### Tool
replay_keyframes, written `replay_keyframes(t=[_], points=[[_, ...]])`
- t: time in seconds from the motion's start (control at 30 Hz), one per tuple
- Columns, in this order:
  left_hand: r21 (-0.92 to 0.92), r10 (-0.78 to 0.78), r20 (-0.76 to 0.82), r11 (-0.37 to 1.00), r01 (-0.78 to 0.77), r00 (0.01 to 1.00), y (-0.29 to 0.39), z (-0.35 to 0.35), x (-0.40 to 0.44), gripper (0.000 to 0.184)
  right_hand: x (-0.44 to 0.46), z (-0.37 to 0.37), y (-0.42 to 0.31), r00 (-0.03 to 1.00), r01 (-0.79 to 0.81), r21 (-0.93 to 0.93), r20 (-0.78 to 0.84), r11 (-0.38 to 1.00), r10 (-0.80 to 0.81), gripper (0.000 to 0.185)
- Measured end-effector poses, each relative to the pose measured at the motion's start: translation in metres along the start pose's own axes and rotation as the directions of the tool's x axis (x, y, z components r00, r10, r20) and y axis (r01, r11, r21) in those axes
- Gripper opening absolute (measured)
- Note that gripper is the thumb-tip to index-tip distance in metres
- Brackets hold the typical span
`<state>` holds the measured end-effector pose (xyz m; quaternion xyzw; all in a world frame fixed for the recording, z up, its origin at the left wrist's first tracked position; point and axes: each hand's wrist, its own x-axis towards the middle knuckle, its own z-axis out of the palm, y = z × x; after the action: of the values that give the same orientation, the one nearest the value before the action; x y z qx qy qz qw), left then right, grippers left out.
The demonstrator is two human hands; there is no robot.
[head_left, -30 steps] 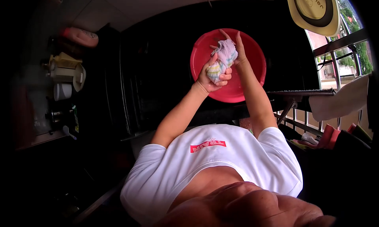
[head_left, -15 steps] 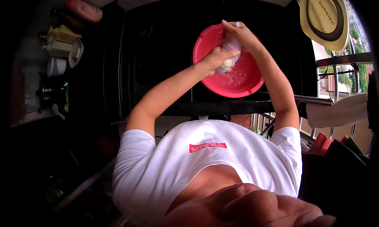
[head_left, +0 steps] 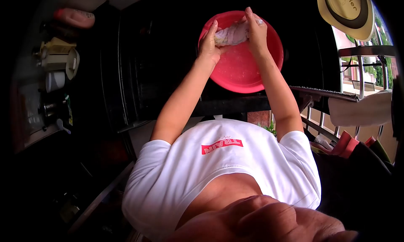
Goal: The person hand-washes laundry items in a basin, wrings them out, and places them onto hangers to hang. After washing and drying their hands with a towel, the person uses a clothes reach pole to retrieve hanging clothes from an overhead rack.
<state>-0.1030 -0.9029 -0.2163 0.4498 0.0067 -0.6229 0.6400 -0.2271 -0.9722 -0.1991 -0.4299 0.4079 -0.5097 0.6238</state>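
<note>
A wet, bunched-up pale cloth [head_left: 232,35] with faint coloured patterning stretches between my two hands over a red plastic basin [head_left: 240,80]. My left hand [head_left: 209,46] is closed around its left end, thumb pointing up. The right end is gripped by my right hand [head_left: 256,35], whose thumb also points up near the basin's far rim. Some fingers of both hands are hidden behind the cloth. A little water shows at the bottom of the basin.
The basin rests on a dark counter [head_left: 168,52]. At left, a shelf holds a pink bottle [head_left: 75,18], a white cup [head_left: 55,81] and other items. A yellow lidded container [head_left: 347,10] is at upper right, near window bars. A pale towel [head_left: 360,109] hangs below.
My hands have moved apart, from bunching the cloth together to holding it sideways by its two ends. The cloth has turned from upright to roughly level. The view has shifted slightly.
</note>
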Motion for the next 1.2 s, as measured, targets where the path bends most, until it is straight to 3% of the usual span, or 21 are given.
replay_keyframes(t=[0.07,0.13,0.17,0.2,0.23,0.27,0.37,0.4,0.47,0.53,0.57,0.63,0.67,0.73,0.8,0.9,0.93,1.0,1.07,1.13,1.2], points=[[0.093,0.421,-0.024,0.904,-0.417,0.907,-0.013,0.004,0.013,0.031,-0.024,0.003,-0.002,1.000,-0.024,0.092,0.014,0.995,0.023,0.035],[0.112,0.567,0.025,0.817,-0.566,0.823,-0.007,0.021,-0.004,0.027,-0.041,0.009,-0.007,0.978,-0.121,0.484,-0.093,0.867,0.188,0.041],[0.171,0.607,0.067,0.775,-0.608,0.792,-0.003,0.031,-0.017,0.022,-0.045,0.008,-0.004,0.970,-0.143,0.543,-0.090,0.827,0.227,0.044],[0.234,0.722,0.182,0.628,-0.742,0.668,-0.010,0.030,-0.012,0.020,-0.046,0.002,0.004,0.959,-0.163,0.600,-0.091,0.783,0.269,0.048],[0.336,0.816,0.360,0.338,-0.879,0.451,-0.006,0.037,-0.024,0.021,-0.041,-0.007,0.013,0.954,-0.207,0.643,-0.035,0.737,0.298,0.045],[0.368,0.806,0.548,0.010,-0.930,0.226,-0.004,0.044,-0.038,0.021,-0.035,-0.017,0.019,0.944,-0.276,0.679,0.060,0.680,0.323,0.038],[0.229,0.620,0.780,-0.167,-0.959,0.078,-0.001,0.054,-0.058,0.022,-0.031,-0.020,-0.016,0.841,-0.536,0.590,0.316,0.603,0.438,0.023],[0.205,0.543,0.838,-0.207,-0.957,0.063,0.001,0.056,-0.064,0.022,-0.033,-0.017,-0.028,0.805,-0.584,0.458,0.430,0.670,0.409,0.022],[0.099,0.425,0.904,-0.311,-0.945,-0.046,-0.001,0.061,-0.066,0.019,-0.032,-0.014,-0.050,0.702,-0.696,0.184,0.378,0.694,0.604,0.021],[0.037,0.363,0.926,-0.350,-0.936,-0.100,-0.004,0.064,-0.066,0.018,-0.028,-0.006,-0.059,0.695,-0.698,0.090,0.322,0.710,0.643,0.022],[-0.031,0.291,0.945,-0.384,-0.923,-0.152,-0.006,0.065,-0.069,0.017,-0.026,-0.006,-0.064,0.633,-0.721,-0.010,0.396,0.693,0.665,0.022],[-0.075,0.283,0.937,-0.416,-0.906,-0.207,-0.010,0.068,-0.083,0.017,-0.015,-0.004,-0.062,0.449,-0.771,-0.156,0.554,0.617,0.701,0.024],[-0.098,0.277,0.932,-0.428,-0.898,-0.234,-0.014,0.069,-0.086,0.018,-0.010,-0.003,-0.059,0.434,-0.779,-0.163,0.558,0.606,0.708,0.024],[-0.119,0.265,0.933,-0.407,-0.906,-0.242,-0.025,0.066,-0.087,0.018,-0.006,0.001,-0.057,0.241,-0.705,-0.382,0.662,0.597,0.709,0.022],[-0.136,0.193,0.950,-0.452,-0.882,-0.246,-0.033,0.062,-0.085,0.018,-0.006,0.006,-0.054,0.227,-0.704,-0.443,0.601,0.556,0.766,0.020],[-0.142,0.164,0.954,-0.489,-0.861,-0.250,-0.046,0.054,-0.075,0.018,-0.001,0.009,-0.036,0.170,-0.461,-0.666,0.582,0.586,0.795,0.015],[-0.121,0.176,0.956,-0.489,-0.864,-0.233,-0.049,0.050,-0.071,0.018,-0.001,0.012,-0.033,0.150,-0.464,-0.675,0.579,0.574,0.802,0.015],[-0.146,0.081,0.975,-0.480,-0.865,-0.209,-0.056,0.039,-0.063,0.019,-0.001,0.019,-0.026,0.185,-0.222,-0.808,0.514,0.545,0.838,0.015],[-0.113,0.094,0.978,-0.504,-0.856,-0.184,-0.067,0.026,-0.055,0.018,-0.003,0.025,-0.014,0.167,-0.166,-0.838,0.496,0.520,0.852,0.016],[-0.113,0.038,0.988,-0.482,-0.869,-0.149,-0.077,0.014,-0.046,0.017,-0.006,0.023,0.009,0.214,-0.007,-0.866,0.488,0.500,0.847,0.019],[-0.090,0.026,0.993,-0.466,-0.880,-0.115,-0.088,0.002,-0.036,0.016,-0.009,0.013,0.045,0.238,0.019,-0.840,0.531,0.543,0.813,0.018]])
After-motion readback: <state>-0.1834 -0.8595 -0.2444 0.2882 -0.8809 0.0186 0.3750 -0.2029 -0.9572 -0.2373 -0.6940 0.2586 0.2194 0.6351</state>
